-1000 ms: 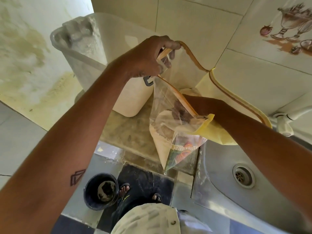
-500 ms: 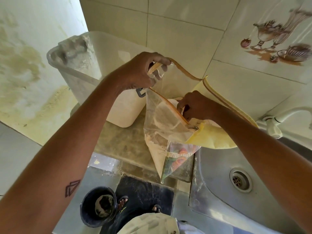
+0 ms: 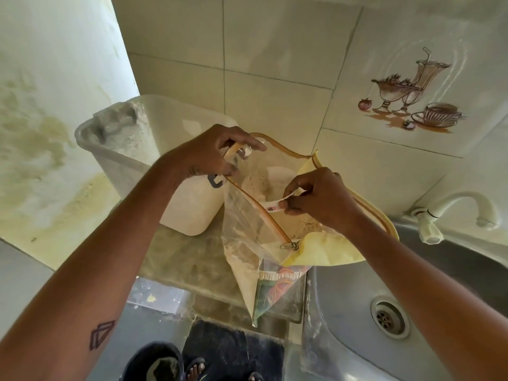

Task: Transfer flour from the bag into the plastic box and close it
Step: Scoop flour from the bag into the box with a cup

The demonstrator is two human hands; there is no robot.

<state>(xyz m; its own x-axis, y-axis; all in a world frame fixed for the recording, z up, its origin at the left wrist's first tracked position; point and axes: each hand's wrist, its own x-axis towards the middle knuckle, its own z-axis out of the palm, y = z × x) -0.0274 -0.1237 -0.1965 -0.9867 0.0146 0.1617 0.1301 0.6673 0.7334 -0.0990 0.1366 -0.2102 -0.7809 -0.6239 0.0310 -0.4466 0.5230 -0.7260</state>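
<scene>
step: opening bag (image 3: 255, 215) | left hand (image 3: 211, 155) grips its far-left rim | right hand (image 3: 316, 199) pinches inner packet edge (image 3: 277, 203) | next: lift flour toward plastic box (image 3: 154, 149)

I see a mottled stone counter (image 3: 176, 259) running along the tiled wall. 1 translucent plastic box (image 3: 176, 149), dusted white, stands on it at the back, against the wall. Just right of the box, a clear zip bag (image 3: 247, 232) of flour rests on the counter's front edge. Right of the bag, a steel sink (image 3: 357, 292) is set beside the counter.
</scene>
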